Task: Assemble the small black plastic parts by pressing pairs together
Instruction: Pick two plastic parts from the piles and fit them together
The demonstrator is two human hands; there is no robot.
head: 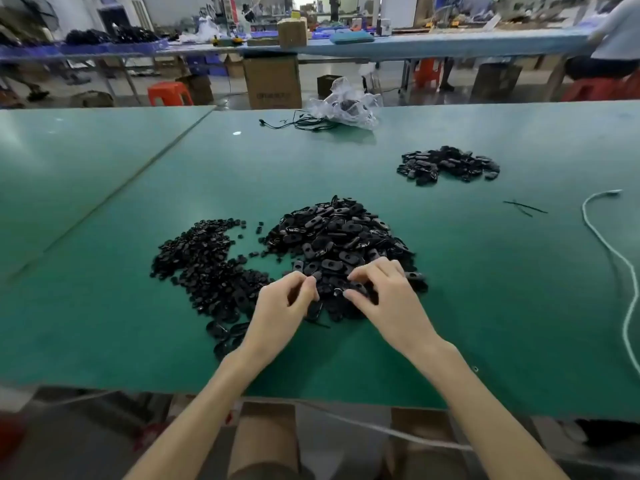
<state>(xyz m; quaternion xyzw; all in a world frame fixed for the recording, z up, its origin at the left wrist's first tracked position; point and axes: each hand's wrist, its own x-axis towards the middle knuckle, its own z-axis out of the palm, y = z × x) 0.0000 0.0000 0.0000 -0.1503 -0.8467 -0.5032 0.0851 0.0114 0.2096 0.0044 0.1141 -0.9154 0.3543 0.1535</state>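
Observation:
A big heap of oval black plastic parts (339,237) lies in the middle of the green table (485,271). To its left spreads a heap of smaller black parts (204,265). My left hand (280,306) is at the near edge between the two heaps, fingers curled, pinching what looks like a small black part at its fingertips. My right hand (381,292) rests on the near side of the big heap, and its thumb and fingers pinch an oval black part (356,289).
A smaller pile of black parts (448,164) lies far right. A clear plastic bag (346,105) and black wires sit at the far edge. A white cord (609,251) runs down the right side, with thin black ties (524,206) beside it.

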